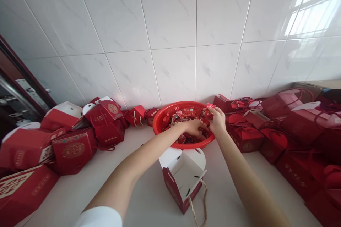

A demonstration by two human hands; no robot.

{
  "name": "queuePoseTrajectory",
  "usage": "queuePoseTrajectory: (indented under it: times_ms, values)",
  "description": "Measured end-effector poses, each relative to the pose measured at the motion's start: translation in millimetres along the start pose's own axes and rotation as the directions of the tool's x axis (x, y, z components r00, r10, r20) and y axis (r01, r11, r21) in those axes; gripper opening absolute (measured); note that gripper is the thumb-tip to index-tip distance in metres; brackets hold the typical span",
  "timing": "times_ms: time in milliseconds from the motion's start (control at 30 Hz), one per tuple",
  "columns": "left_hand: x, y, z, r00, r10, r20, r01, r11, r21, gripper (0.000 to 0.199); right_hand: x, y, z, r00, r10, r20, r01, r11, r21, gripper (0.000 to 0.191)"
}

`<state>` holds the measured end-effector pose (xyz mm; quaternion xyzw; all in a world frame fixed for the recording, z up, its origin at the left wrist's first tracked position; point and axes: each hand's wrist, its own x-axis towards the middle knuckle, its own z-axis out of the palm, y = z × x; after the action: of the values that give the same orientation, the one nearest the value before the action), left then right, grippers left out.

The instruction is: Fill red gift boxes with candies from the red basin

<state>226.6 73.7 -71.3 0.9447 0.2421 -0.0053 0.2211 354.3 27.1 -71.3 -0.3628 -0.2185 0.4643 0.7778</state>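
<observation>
Two bare hands work at one red plastic basket (195,145), which stands on the worktop (144,184) close to the tiled wall (173,71). The left hand (197,128) is down inside it among small, mostly red wrapped packets (188,112), fingers bent; whether they have closed on anything I cannot tell. The right hand (217,117), at the basket's right rim, pinches a red packet (210,106) by fingertips, raised so that it is kept apart from the pile.

On the near side of the basket stands an open carton (183,175), white inside, with nothing visible in it. Its flaps are spread and its rope handle (205,198) hangs to the near right, presumably to keep the opening free; the spot seems chosen for short reach. Whether its far flap touches the basket is unclear.

Red gift boxes crowd the left (74,150) and right (246,140) sides, probably pushed outward to leave the middle for working. The worktop is pale and smooth; the glossy wall carries a bright window reflection (314,10) at far right.
</observation>
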Motion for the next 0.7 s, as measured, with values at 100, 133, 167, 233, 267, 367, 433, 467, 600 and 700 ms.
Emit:
queuePoseTrajectory:
  times_ms: [100,133,167,233,267,367,433,467,600,700]
  values:
    - [5,2,2.6,0.994,-0.106,0.002,0.104,0.98,0.168,0.045,0,0,-1,1.0,-0.005,0.007,0.005,1.0,0.001,0.016]
    - [5,1,1.0,0.985,-0.17,-0.017,0.17,0.966,0.193,0.051,-1,-1,-1,1.0,-0.009,0.011,0.009,1.0,0.002,0.016]
    - [4,0,-1.4,0.973,-0.227,-0.029,0.228,0.954,0.194,0.054,-1,-1,-1,1.0,-0.012,0.014,0.012,1.0,0.004,0.015]
    - [-2,-7,-8.1,0.948,-0.315,-0.037,0.317,0.938,0.139,0.049,-2,-1,0,1.0,-0.016,0.016,0.016,1.0,0.006,0.016]
    - [-6,-12,-11.7,0.934,-0.354,-0.044,0.356,0.929,0.101,0.043,-2,-1,0,1.0,-0.019,0.017,0.019,1.0,0.003,0.017]
    - [-20,-28,-21.3,0.874,-0.463,-0.145,0.461,0.886,-0.047,0.035,-2,-1,0,0.999,-0.036,0.025,0.036,0.999,-0.008,0.021]
    - [-26,-38,-25.6,0.818,-0.526,-0.231,0.487,0.848,-0.207,0.037,-3,-1,0,0.999,-0.037,0.026,0.037,0.999,-0.01,0.021]
    - [-28,-42,-27.1,0.794,-0.547,-0.265,0.475,0.831,-0.291,0.038,-3,-1,0,0.999,-0.033,0.023,0.033,0.999,-0.008,0.02]
    - [-27,-52,-29.6,0.756,-0.54,-0.369,0.332,0.803,-0.495,0.036,-5,-3,2,1.0,-0.007,0.023,0.007,1.0,0.005,0.015]
    - [-25,-53,-30.3,0.735,-0.535,-0.417,0.247,0.784,-0.57,0.04,-6,-4,3,0.999,0.007,0.035,-0.007,1.0,0.008,0.013]
